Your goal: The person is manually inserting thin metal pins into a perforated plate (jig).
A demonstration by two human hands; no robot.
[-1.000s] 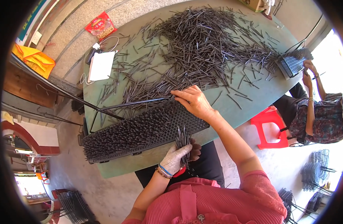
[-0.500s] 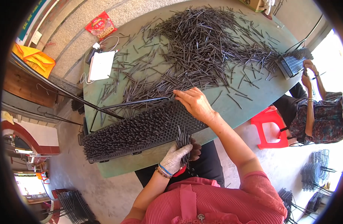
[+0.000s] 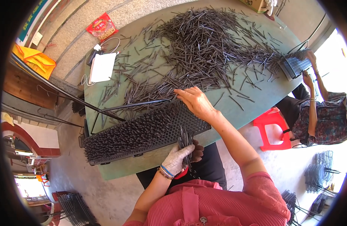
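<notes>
My left hand, in a pale glove with dark fingertips, is closed round an upright bundle of thin dark sticks at the table's near edge. A long black perforated rack lies in front of me, its left and middle thickly filled with upright sticks. Toward the right end its holes show bare. My bare right hand reaches over the rack's far side, fingers bent and close together. What the fingertips hold, if anything, is hidden. A bent metal rod runs along the rack's far edge.
A heap of loose sticks covers the far part of the green table. A white box with cables lies at left. At the right, a co-worker's hands are at a second rack, near a red stool.
My right hand has shifted very slightly left along the rack. The left hand and its bundle stay nearly still. The co-worker's hands have moved apart around the second rack.
</notes>
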